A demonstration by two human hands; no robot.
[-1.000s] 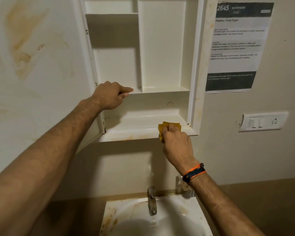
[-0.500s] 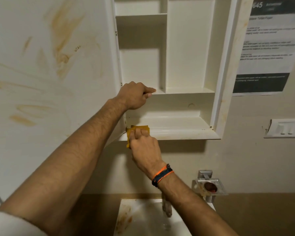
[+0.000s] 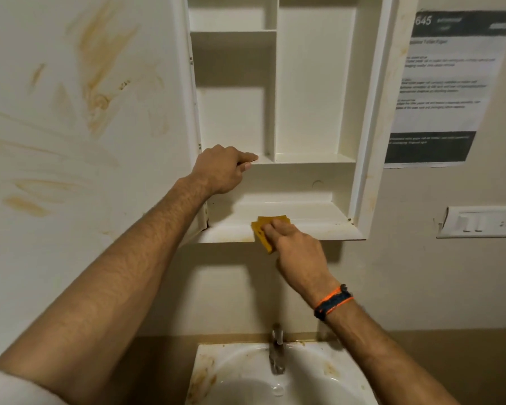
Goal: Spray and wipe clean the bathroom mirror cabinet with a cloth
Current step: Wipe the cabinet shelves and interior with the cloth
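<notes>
The white mirror cabinet hangs open on the wall, its shelves bare. Its door swings out to the left, the inner face streaked with orange-brown stains. My left hand grips the front edge of the middle shelf, fingers curled over it. My right hand holds a folded yellow cloth and presses it on the front lip of the bottom shelf, near its middle. Faint brown marks show on that lip to the left of the cloth.
A stained white sink with a metal tap sits directly below the cabinet. A printed paper notice is stuck on the wall to the right, with a white switch plate under it.
My right hand swept the cloth along the bottom shelf lip: from the right end to the left corner, then back toward the middle. My left hand kept its grip on the middle shelf.
</notes>
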